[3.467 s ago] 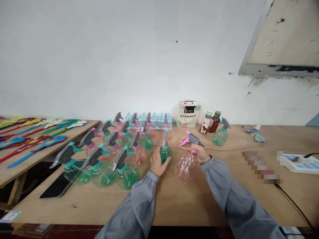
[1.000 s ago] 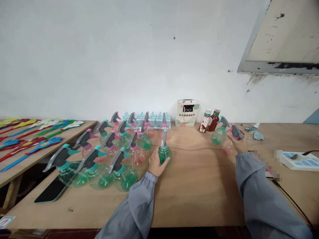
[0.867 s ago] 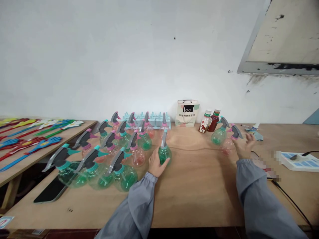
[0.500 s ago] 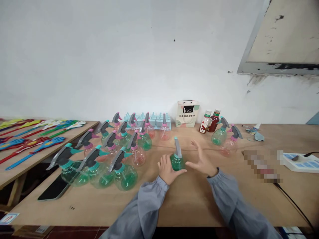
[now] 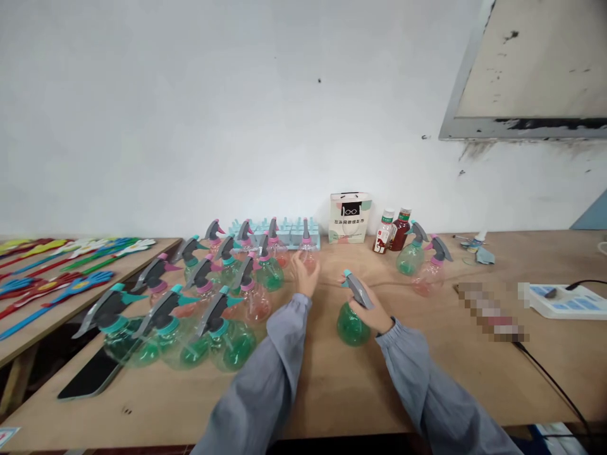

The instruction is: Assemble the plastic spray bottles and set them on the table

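A spray bottle with green liquid and a teal-tipped grey trigger head [image 5: 353, 325] is gripped at its neck by my right hand [image 5: 374, 308]. It leans slightly over the middle of the table. Farther back, my left hand [image 5: 305, 277] curls its fingers and thumb round the body of a pink spray bottle [image 5: 309, 249]; part of the bottle is hidden behind the hand. To the left stand several more green and pink spray bottles in rows, the nearest being a green one [image 5: 233, 344]. A second green bottle [image 5: 410, 258] and a pink bottle [image 5: 429, 278] stand together on the right.
Pale blue molds [image 5: 291, 235], a paper bag [image 5: 349, 218] and two red-brown bottles [image 5: 401, 230] line the wall. A phone [image 5: 90, 373] lies front left. A power strip [image 5: 569, 300] with a cable lies right. Colourful hand-shaped sticks [image 5: 88, 287] cover the left table.
My left hand has left the green bottle and reached back to the pink one. My right hand has closed on the green bottle's neck; that bottle has come nearer and right.
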Tool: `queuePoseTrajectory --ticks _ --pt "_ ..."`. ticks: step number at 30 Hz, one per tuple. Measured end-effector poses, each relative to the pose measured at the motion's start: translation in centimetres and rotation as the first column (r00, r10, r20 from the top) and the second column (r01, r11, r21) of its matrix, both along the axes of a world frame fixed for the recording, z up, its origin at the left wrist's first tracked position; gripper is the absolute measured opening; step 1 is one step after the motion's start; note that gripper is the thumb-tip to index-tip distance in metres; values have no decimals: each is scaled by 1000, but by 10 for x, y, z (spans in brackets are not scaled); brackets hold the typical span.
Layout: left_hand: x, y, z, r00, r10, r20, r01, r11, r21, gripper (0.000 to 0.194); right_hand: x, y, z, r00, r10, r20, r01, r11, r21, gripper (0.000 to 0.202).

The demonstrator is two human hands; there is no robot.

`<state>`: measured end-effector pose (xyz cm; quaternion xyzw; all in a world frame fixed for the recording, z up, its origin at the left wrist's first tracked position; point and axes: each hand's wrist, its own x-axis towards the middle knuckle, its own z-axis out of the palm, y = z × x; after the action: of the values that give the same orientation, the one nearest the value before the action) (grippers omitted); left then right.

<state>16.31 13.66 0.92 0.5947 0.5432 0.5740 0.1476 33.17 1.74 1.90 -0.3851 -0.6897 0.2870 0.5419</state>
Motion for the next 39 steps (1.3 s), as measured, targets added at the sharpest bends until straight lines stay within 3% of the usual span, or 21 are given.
queuePoseTrajectory --ticks 4,9,13,17,21,24,30,39 --pt "3 49 18 998 -16 -62 5 983 -185 71 1 0 -4 999 30 14 -30 999 -19 53" --pt "-2 58 11 996 -43 -82 19 961 -277 70 7 4 -1 998 59 20 -60 998 4 48" --pt "-16 38 3 990 -54 -130 9 947 -323 76 11 9 7 993 100 -64 -106 991 -87 43" --pt "-41 -5 -11 938 -174 -301 62 936 -347 80 10 9 25 951 191 -244 -244 947 -209 36" --pt "-62 -54 -31 895 -172 -412 86 972 -219 75 3 8 51 877 257 -406 -389 875 -287 34" --pt "-73 -75 -44 887 -128 -444 77 988 -131 73 -3 10 66 836 274 -476 -453 833 -316 31" --pt "-78 -77 -57 910 -108 -401 93 994 -56 77 -18 17 73 801 269 -534 -492 805 -332 33" --pt "-76 -76 -58 911 -131 -391 113 991 -69 76 -30 15 78 790 299 -536 -519 791 -324 28"
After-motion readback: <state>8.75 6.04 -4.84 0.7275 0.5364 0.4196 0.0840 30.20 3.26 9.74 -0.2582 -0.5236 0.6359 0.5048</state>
